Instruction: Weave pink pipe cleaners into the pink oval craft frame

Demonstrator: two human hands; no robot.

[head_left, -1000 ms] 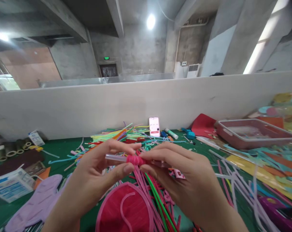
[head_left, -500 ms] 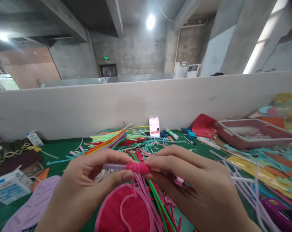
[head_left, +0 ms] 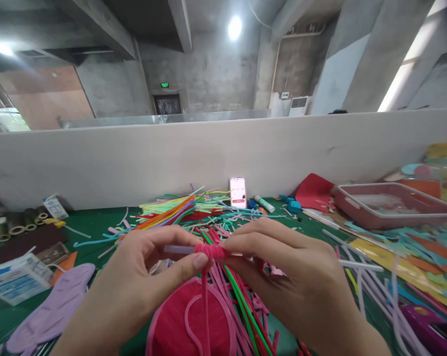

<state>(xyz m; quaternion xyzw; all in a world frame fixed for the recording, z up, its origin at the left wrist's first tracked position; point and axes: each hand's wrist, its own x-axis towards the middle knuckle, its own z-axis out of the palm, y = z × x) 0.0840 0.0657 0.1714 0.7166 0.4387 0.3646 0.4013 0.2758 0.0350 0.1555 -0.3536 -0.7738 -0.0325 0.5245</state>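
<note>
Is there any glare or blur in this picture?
Head view: a ceiling lamp glares white with a halo; same view: the pink coil between left hand and right hand looks slightly soft; same view: yellowish clutter at far right looks smeared.

The pink coil has a matt, fuzzy-looking surface; the rod is smooth, translucent and plastic-looking. The red disc shows a faintly streaked face. The phone screen is glossy, the tray smooth plastic, the purple device glossy plastic, the carton smooth printed card. The partition is smooth and matt; the rear wall, rough, mottled concrete.
</note>
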